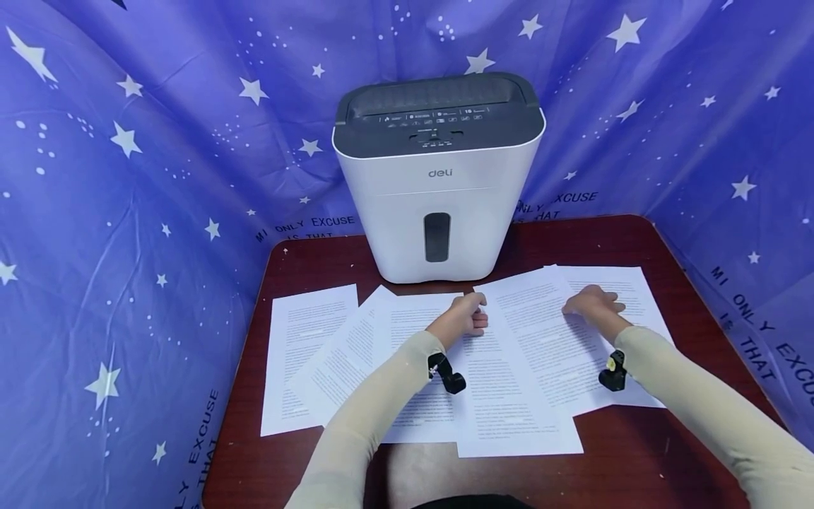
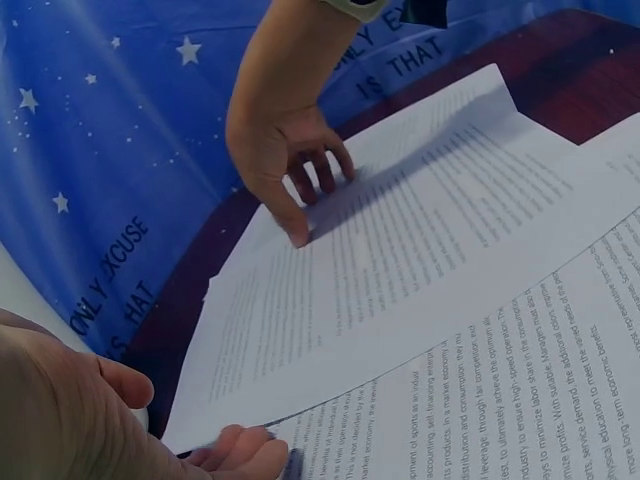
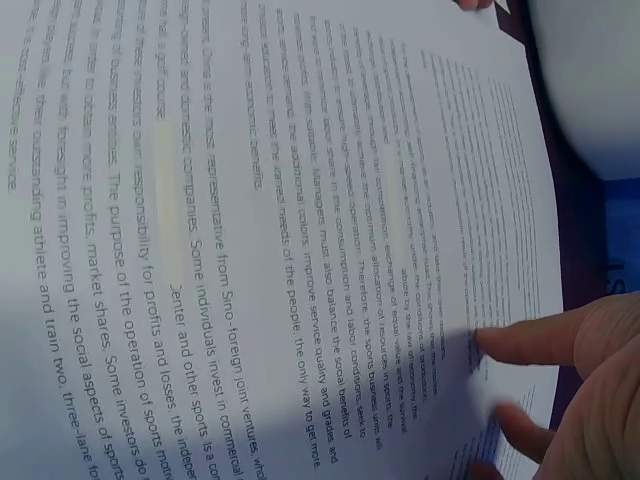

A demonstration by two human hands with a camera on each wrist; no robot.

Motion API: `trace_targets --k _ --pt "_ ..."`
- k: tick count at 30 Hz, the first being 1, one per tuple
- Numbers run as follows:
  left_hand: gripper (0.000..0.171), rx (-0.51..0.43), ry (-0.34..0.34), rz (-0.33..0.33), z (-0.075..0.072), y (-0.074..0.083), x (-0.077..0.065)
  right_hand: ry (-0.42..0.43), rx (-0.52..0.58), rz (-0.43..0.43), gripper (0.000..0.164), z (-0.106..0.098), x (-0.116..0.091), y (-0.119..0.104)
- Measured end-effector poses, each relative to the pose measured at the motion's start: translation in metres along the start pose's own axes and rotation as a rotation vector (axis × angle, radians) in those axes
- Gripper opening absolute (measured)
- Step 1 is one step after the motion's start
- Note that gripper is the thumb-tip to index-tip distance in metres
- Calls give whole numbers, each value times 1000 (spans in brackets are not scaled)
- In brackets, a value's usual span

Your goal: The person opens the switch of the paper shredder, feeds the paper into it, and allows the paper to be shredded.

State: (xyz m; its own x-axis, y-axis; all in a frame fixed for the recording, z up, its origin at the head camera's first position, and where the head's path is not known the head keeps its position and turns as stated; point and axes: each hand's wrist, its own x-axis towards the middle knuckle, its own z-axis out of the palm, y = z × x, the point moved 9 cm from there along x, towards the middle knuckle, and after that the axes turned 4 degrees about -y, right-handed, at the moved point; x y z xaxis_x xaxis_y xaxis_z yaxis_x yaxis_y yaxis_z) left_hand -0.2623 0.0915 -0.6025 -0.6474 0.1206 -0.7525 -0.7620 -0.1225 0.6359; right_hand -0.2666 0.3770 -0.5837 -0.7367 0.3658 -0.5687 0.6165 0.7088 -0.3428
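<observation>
Several printed paper sheets lie overlapping in a fan on the table. My left hand (image 1: 467, 316) is over the middle sheets near their far edge, fingers loosely curled. In the left wrist view, its thumb stands apart from the fingers (image 2: 245, 450), which are right at the edge of a sheet (image 2: 400, 260); nothing shows gripped between them. My right hand (image 1: 596, 304) is over the right-hand sheets (image 1: 543, 339), its digits spread and pointing down. The right wrist view has its thumb tip (image 3: 490, 345) on the printed page (image 3: 270, 240).
A white and dark grey deli paper shredder (image 1: 439, 177) stands upright behind the sheets at the table's back. Further sheets (image 1: 299, 353) lie on the left. The dark red table (image 1: 305, 466) has a blue star-patterned curtain (image 1: 191, 141) around it.
</observation>
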Motion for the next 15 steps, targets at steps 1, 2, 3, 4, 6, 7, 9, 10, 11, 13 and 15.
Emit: trace_targets --k 1,2,3,4,6,7,9,10,11,13,15 --pt "14 6 3 3 1 0 0 5 -1 10 81 -1 0 0" --pt "11 18 6 7 3 0 0 12 -9 11 82 -1 0 0" --pt "11 29 6 10 4 0 1 17 -19 15 83 -2 0 0" --pt "14 40 12 10 5 -1 2 26 -31 14 84 -3 1 0" --pt "17 80 25 9 8 -2 4 36 -36 3 80 -5 1 1" --pt "16 94 25 2 10 -8 23 36 -43 -11 77 -5 2 2" --pt "13 117 21 -26 14 -23 65 34 -57 -36 70 -5 3 2" --pt "10 124 13 -40 17 -32 90 35 -61 -45 66 -5 5 2" --pt "8 133 7 -46 20 -41 117 34 -69 -52 63 -5 5 1" --pt "11 140 -19 -56 27 -62 173 33 -98 -53 61 -4 8 0" --pt "19 171 -20 -43 34 -72 190 32 -125 -39 62 -3 10 -1"
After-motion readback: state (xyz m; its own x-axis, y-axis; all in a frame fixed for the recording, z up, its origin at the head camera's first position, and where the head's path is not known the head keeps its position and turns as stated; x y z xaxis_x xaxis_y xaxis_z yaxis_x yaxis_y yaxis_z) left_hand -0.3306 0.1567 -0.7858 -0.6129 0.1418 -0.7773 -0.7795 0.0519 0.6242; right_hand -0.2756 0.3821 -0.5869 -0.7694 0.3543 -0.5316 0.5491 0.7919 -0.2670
